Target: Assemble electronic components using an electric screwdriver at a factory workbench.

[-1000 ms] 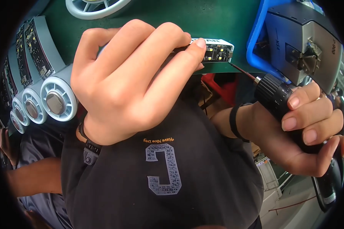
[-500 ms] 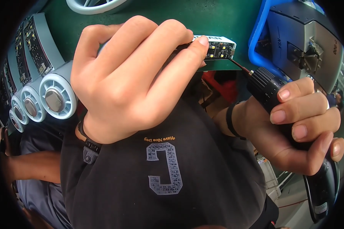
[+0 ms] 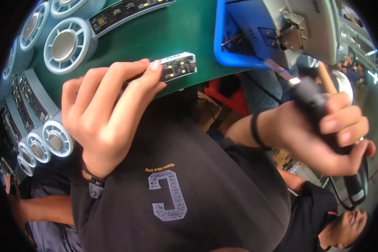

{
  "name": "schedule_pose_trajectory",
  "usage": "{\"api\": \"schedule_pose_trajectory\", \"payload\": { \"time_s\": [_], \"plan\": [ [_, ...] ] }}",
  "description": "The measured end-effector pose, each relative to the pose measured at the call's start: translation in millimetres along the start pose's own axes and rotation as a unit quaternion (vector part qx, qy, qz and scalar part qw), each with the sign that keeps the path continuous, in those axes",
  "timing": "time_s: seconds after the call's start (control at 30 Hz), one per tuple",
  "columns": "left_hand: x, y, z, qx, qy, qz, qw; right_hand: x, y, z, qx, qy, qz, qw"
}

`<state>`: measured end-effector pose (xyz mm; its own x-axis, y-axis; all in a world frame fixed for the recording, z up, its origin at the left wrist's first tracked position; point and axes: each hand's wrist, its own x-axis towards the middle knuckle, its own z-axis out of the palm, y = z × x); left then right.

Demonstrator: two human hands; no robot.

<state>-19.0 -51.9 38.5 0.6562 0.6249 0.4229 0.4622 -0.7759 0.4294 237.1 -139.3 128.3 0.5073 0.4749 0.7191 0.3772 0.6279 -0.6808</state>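
My left hand [image 3: 109, 111] is closed on one end of a circuit board [image 3: 178, 70] in a white housing, pinched between thumb and fingers at the near edge of the green table. Yellowish components dot the board's black face. In my right hand [image 3: 323, 134] is a black electric screwdriver [image 3: 308, 96], gripped by its body and smeared by motion. Its blurred bit points up and left, by the near corner of a blue tray [image 3: 219, 46]. A grey metal screw feeder [image 3: 311, 29] stands in that tray; whether the bit touches anything I cannot tell.
Pale blue spoked wheel-like parts [image 3: 66, 45] and curved strips with circuit boards [image 3: 128, 14] lie on the green table [image 3: 164, 35] at the left and back. Another person's forearm [image 3: 50, 206] shows at the left. A person in a dark shirt [image 3: 315, 210] is at the lower right.
The screwdriver has come away from the circuit board and moved over beside the blue tray and feeder. My left hand keeps hold of the board. The whole view has swung to the right.
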Motion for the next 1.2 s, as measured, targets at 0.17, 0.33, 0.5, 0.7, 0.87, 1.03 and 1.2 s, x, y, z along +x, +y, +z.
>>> {"api": "schedule_pose_trajectory", "payload": {
  "time_s": [0.17,0.33,0.5,0.7,0.87,1.03,1.2],
  "plan": [
    [1.4,1.5,-2.0,0.010,-0.015,0.010,1.000,41.6,26.1,-6.4,-0.073,0.041,0.028,0.996],
    [4.9,2.8,-1.7,0.006,-0.017,0.006,1.000,47.6,42.2,-6.7,-0.111,0.037,0.028,0.993],
    [1.2,-1.6,-0.5,-0.003,-0.002,0.006,1.000,47.4,53.4,-8.9,-0.042,-0.022,0.068,0.997],
    [0.7,-7.8,18.1,-0.023,0.058,0.030,0.998,17.8,33.2,26.4,0.090,-0.123,0.101,0.983],
    [-17.5,-25.6,24.7,-0.105,0.211,0.058,0.970,-28.2,3.6,82.3,0.208,-0.038,0.013,0.977],
    [-23.8,-25.8,41.7,-0.246,0.231,0.010,0.941,-34.4,16.5,88.7,0.219,-0.040,0.046,0.974],
    [-27.6,-26.9,44.7,-0.244,0.196,0.013,0.950,-39.7,24.6,87.7,0.194,-0.049,0.063,0.978]
  ]
}}
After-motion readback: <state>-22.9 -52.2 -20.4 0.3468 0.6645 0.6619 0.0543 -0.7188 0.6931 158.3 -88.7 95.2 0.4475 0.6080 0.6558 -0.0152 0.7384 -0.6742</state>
